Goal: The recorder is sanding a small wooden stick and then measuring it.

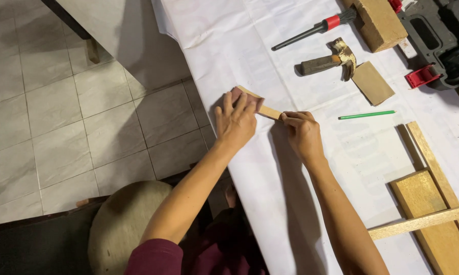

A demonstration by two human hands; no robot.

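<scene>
A short, pale wooden strip (262, 104) lies slantwise on the white paper-covered table (270, 193), a little above the picture's centre. The left hand (235, 119) covers the strip's 10 o'clock end, fingers laid together and pressing a small reddish-brown pad of sandpaper (238, 92) down onto the wood. The right hand (302, 133) sits at the strip's 4 o'clock end, its fingertips pinched shut on that end of the wood. From the strip, at 3 o'clock, a thin green pencil (367, 115) lies flat on the paper. At 2 o'clock rests a worn claw hammer with a wooden handle (327, 61), and just to its right a flat square of brown sandpaper (373, 83). At 1 o'clock lies a black-handled brush with a red collar (311, 29), its bristles against a thick block of light wood (379, 21). Farther toward 2 o'clock stands a dark grey tool case with red latches (433, 35). At 4 o'clock, well apart from the hands, several yellowish wooden boards and slats (428, 214) lie crossed. Grey floor tiles (61, 112) spread at 9 o'clock.
</scene>
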